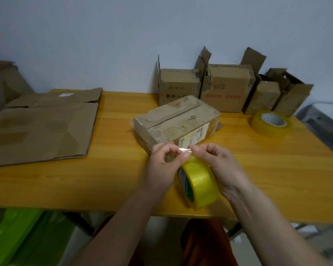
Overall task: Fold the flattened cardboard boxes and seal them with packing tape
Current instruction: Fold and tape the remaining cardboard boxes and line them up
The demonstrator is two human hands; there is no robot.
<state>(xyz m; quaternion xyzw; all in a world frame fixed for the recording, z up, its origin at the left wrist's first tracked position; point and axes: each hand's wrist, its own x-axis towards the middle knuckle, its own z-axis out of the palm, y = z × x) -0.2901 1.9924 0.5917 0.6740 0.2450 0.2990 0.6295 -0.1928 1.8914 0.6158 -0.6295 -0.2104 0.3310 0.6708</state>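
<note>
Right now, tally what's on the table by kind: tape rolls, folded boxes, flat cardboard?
Tape rolls: 2, one at the hands, one lying at right.
Folded boxes: 4, one closed box in the middle, three open-topped along the wall.
Flat cardboard: 1 stack; sheet count unclear.
Total: 7

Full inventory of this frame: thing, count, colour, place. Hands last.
table: 1, yellow wood, fills the middle of the view
closed box: 1, brown, "4" written on top, table centre
open boxes: 3, brown, flaps up, in a row by the wall
flattened boxes: a stack, count unclear, brown, table left
near tape roll: 1, yellow, on edge at the front, between the hands
far tape roll: 1, yellow, lying flat, table right
green item: 1, under the table, left
left hand: pinches the tape's loose end
right hand: pinches the tape's loose end
</note>
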